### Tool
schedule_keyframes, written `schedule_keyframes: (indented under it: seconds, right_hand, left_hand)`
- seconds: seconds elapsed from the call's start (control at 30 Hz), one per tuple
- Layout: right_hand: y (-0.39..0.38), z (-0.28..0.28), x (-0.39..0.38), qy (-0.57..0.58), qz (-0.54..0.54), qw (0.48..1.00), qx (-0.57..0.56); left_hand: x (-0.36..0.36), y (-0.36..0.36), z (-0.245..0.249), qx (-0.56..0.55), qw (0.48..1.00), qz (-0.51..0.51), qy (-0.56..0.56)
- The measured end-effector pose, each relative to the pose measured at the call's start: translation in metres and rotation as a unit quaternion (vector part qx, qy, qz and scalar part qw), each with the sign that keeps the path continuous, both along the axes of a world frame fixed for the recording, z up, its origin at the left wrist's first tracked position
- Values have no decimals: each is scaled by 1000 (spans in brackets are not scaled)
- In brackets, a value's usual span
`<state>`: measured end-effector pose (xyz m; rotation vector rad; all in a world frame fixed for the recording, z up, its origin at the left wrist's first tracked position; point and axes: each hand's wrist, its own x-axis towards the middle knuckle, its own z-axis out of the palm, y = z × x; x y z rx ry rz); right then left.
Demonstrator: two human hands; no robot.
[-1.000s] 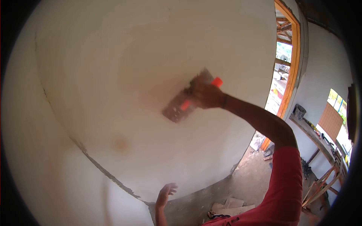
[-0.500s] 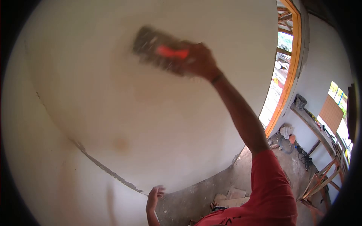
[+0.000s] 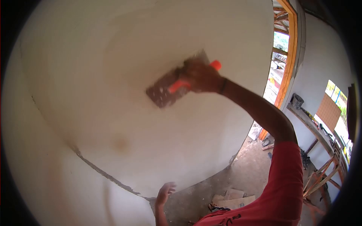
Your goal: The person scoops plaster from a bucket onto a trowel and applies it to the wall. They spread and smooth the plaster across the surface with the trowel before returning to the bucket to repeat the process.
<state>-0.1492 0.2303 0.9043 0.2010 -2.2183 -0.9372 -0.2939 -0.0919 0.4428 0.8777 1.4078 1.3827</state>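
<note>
My right hand (image 3: 201, 75) is wrapped round the orange-red handle of a plastering trowel (image 3: 161, 93). The trowel's flat blade is specked with pale spots and lies over the pale wall (image 3: 124, 94), slanting from lower left to upper right. Motion smears the hand a little. Lower down, my left hand (image 3: 165, 193) is raised near the bottom corner of the wall, its fingers loosely bent and apart, holding nothing.
A rough grey seam (image 3: 103, 172) runs down the wall's corner. Flattened cardboard (image 3: 237, 202) lies on the floor below. To the right are an orange door frame (image 3: 288, 67) and a wooden bench (image 3: 313, 126) bearing a dark bucket (image 3: 297, 101) and tools.
My right hand has moved the trowel down and to the right across the wall, and its blade has turned to slant the other way. My left hand has shifted slightly right and up.
</note>
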Motion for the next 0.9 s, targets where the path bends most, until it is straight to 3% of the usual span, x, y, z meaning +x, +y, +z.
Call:
schedule_keyframes:
  seconds: [0.03, 0.07, 0.17, 0.2, 0.23, 0.27, 0.33, 0.37, 0.5, 0.57, 0.63, 0.73, 0.83, 0.9]
  right_hand:
    - [-2, -19, 1, 1, 23, 1000, 17]
    - [-9, -38, 10, -74, -94, 993, -19]
    - [-10, -56, 32, -35, 14, 985, -169]
    - [6, -60, 47, 54, -20, 991, -120]
    - [-44, -12, 61, 22, -221, 927, -303]
    - [-3, -16, 67, 205, -12, 963, -173]
    - [37, 14, 72, 327, -16, 874, -359]
    - [20, 37, 66, 317, 13, 811, -492]
    - [-13, 22, -8, 243, 25, 956, -162]
    - [-45, -9, -22, 104, -98, 957, -253]
    - [-53, -44, -19, -35, -91, 966, -241]
    - [-38, -53, 5, -56, -92, 978, -180]
    - [-15, -16, 21, 108, 33, 993, -42]
    - [-14, 2, 14, 55, -4, 997, -53]
  left_hand:
    - [5, 5, -3, 8, 1000, -9, -6]
    - [8, 9, 7, 1, 1000, -10, -4]
    - [3, 0, 24, 19, 1000, -19, 14]
    - [-6, -11, 21, 15, 1000, -3, 15]
    - [-14, -28, 10, 10, 1000, 15, 11]
    - [-20, -44, 0, 0, 999, 32, 5]
    - [-26, -72, -2, -49, 996, 75, 9]
    - [-28, -79, 0, -66, 993, 92, 15]
    - [-32, -53, 1, -28, 995, 89, 22]
    - [-26, -5, 17, 12, 998, 37, 45]
    - [-5, 40, 40, 51, 996, -32, 61]
    - [19, 75, 66, 85, 989, -101, 72]
    - [36, 78, 60, 77, 990, -111, 30]
    - [41, 82, 51, 63, 991, -117, 30]
